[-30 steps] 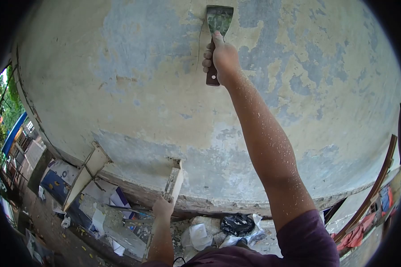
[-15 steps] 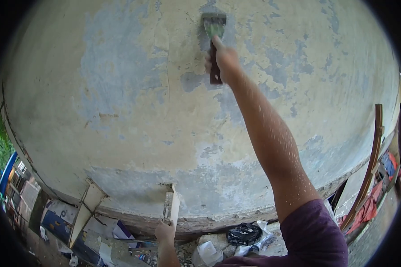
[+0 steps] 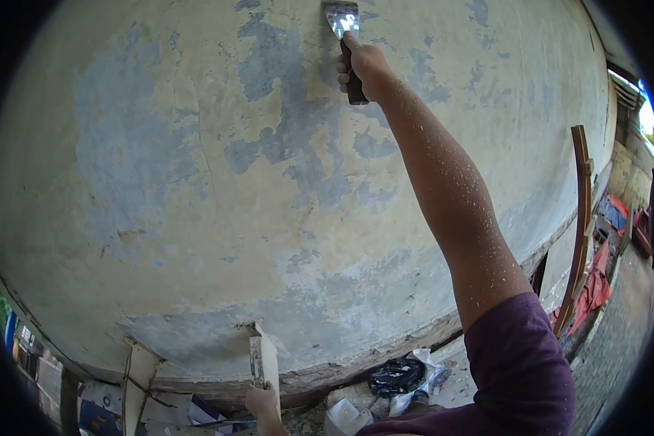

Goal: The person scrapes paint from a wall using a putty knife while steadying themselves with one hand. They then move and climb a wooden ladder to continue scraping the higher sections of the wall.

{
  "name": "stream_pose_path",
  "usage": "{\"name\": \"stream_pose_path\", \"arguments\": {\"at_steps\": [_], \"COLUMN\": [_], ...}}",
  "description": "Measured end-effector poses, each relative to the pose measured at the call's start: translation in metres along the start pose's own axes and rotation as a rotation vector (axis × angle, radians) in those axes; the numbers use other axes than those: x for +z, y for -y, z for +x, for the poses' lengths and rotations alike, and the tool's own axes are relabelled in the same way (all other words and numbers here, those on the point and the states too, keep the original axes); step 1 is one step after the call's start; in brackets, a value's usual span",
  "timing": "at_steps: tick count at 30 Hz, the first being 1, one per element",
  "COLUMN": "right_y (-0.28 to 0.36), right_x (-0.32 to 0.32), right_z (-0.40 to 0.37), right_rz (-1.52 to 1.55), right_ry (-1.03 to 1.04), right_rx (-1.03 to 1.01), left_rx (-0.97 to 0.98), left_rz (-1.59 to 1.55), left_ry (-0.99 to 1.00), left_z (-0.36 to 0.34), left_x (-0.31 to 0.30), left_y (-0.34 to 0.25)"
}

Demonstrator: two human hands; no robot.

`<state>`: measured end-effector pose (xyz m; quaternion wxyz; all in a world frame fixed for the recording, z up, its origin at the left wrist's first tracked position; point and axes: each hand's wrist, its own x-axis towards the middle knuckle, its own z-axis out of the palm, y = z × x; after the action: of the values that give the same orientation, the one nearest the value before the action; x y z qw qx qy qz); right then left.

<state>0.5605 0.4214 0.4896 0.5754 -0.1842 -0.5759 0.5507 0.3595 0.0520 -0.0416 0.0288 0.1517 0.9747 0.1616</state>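
My right hand point(image 3: 370, 69) is raised high with the arm stretched out, closed around the dark handle of a paint scraper point(image 3: 343, 22). Its wide, shiny metal blade points upward at the wall point(image 3: 218, 291), whose cream paint is flaked away in grey-blue patches. Pale flakes dot the forearm. Low down, my left hand point(image 3: 263, 400) is closed on the near end of a narrow, pale slab point(image 3: 268, 360) that juts out from the wall. Part of that hand's grip is hidden.
Another pale slab point(image 3: 142, 374) sticks out at lower left. A black plastic bag point(image 3: 397, 376) and white wrappings point(image 3: 347, 416) lie at the wall's foot. On the right, a brown wooden strip point(image 3: 580, 225) leans near red cloth point(image 3: 594, 287).
The view has swung to the right and tilted, so the wall appears shifted left and down. My right hand has carried the scraper up and rightward along the wall. My left hand keeps its hold.
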Motion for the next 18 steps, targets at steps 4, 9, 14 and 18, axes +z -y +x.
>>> {"name": "stream_pose_path", "arguments": {"at_steps": [4,9,14,18], "right_y": [-0.065,-0.196,-0.147,-0.13], "right_x": [-0.061,-0.149,-0.138,-0.13], "right_z": [-0.022,-0.153,-0.182,-0.18], "right_rz": [-0.086,-0.29,-0.41,-0.607], "right_ry": [-0.045,-0.149,-0.2,-0.242], "right_rx": [0.001,0.404,0.221,-0.119], "left_rx": [-0.021,-0.028,0.017,0.0], "left_rz": [-0.015,-0.017,-0.005,0.012], "left_ry": [-0.007,0.015,-0.039,-0.043], "left_z": [-0.002,-0.007,-0.006,-0.002], "left_x": [-0.004,-0.008,-0.004,0.002], "left_y": [-0.001,-0.006,0.0,0.002]}}
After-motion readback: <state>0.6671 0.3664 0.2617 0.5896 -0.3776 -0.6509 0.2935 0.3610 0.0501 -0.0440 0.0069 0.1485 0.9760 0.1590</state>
